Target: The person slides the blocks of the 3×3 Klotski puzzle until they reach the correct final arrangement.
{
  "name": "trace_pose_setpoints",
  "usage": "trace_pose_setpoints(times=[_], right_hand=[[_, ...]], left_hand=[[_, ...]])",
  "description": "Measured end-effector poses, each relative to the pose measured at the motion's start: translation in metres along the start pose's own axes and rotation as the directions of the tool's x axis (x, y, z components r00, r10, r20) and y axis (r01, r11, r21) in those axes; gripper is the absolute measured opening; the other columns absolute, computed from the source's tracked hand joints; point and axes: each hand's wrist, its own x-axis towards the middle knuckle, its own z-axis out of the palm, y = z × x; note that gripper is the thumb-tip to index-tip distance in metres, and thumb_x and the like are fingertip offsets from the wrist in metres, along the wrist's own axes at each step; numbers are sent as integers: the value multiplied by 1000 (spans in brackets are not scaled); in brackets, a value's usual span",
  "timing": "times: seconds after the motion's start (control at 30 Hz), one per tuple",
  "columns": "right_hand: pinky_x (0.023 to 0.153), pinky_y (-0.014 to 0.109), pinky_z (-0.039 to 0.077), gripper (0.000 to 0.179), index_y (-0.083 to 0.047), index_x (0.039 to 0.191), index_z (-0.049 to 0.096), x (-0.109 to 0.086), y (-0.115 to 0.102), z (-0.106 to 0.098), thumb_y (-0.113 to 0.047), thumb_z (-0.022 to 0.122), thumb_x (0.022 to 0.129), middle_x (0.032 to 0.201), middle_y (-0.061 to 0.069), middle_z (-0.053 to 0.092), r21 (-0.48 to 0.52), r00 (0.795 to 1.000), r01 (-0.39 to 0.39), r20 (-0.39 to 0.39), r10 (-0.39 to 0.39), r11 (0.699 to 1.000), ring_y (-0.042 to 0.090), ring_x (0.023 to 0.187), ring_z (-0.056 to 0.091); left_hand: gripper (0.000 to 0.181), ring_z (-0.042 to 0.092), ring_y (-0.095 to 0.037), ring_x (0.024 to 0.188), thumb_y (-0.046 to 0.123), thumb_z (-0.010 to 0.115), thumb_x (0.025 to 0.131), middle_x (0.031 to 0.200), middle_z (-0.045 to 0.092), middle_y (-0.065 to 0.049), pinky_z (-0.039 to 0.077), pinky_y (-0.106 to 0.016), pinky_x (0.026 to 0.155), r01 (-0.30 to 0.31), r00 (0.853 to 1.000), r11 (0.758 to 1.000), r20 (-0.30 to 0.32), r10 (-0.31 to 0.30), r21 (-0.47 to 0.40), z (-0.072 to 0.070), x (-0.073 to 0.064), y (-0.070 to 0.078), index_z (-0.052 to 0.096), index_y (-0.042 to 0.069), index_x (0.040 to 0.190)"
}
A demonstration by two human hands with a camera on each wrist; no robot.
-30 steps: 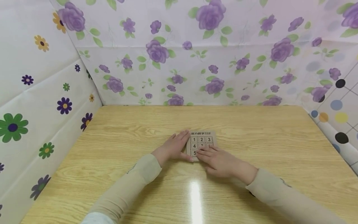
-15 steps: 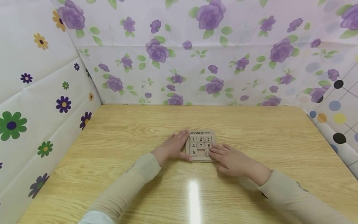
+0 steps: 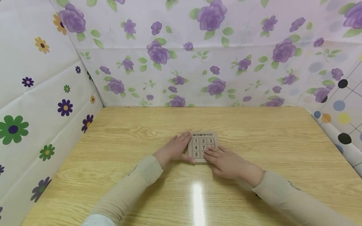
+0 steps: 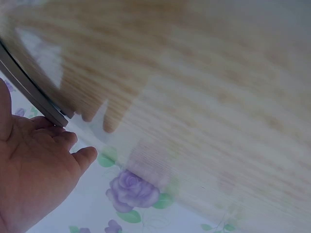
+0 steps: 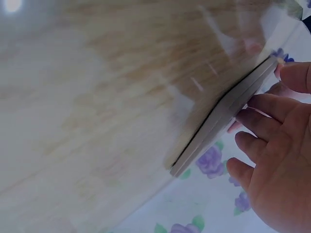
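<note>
A flat sliding number puzzle (image 3: 203,160) lies on the table in the head view, with dark printed characters along its far edge. Its tiles show 1, 2, 3 across the top, then 4 and 7, with 5 at the near left. My left hand (image 3: 176,147) holds the board's left side, thumb at the near corner and fingers at the far one. My right hand (image 3: 228,163) lays nearly straight fingers on the lower right tiles, covering them. A tile edge shows in the bottom middle slot. In the right wrist view, the puzzle's edge (image 5: 214,126) is beside my fingers.
The wood-grain table (image 3: 141,125) is glossy and reflects a bright light streak near its front. Behind it hangs a purple-flowered cloth (image 3: 181,62). Flowered sheeting (image 3: 42,103) runs along the left, dotted sheeting (image 3: 339,119) along the right.
My right hand moved right, baring the bottom middle gap, then came back left over the lower right tiles. A tile now shows in that gap. My left hand stayed put.
</note>
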Motion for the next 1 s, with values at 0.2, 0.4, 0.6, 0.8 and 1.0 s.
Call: trace_pose_setpoints(times=[0.2,0.4,0.6,0.8,1.0], right_hand=[[116,52,22,53,0,142,42,3,4,-2,-25,46,95,150,15,38,42,999,-17,33,16,999,33,141,28],[115,54,23,53,1,141,43,3,21,-2,-22,47,93,149,16,38,44,999,-49,15,48,998,36,140,31],[115,54,23,55,1,141,42,0,23,0,-22,48,92,149,16,38,29,998,-56,16,56,998,36,140,31],[115,55,23,57,2,142,41,-7,14,0,-25,49,92,149,15,38,13,999,-46,29,46,999,35,140,31],[115,53,24,55,1,141,42,-16,5,0,-26,49,94,148,15,40,4,998,-33,45,33,999,33,140,32]], left_hand=[[114,7,-22,148,65,66,74,161,7,-9,11,-45,120,0,1000,1000,-6,0,-2,1,0,-1,10,6,153],[115,7,-23,148,66,66,73,161,6,-8,10,-45,121,-2,1000,1000,-7,2,1,2,3,-3,10,6,153],[115,8,-24,148,66,66,73,161,7,-9,10,-46,120,-7,1000,1000,-5,7,4,3,2,-2,11,6,153],[115,6,-23,148,67,66,73,161,6,-8,9,-45,120,-2,1000,1000,-2,2,12,2,3,-1,10,7,153],[115,6,-22,148,67,66,73,161,6,-8,9,-44,120,0,1000,1000,-2,0,6,2,3,-2,10,7,153]])
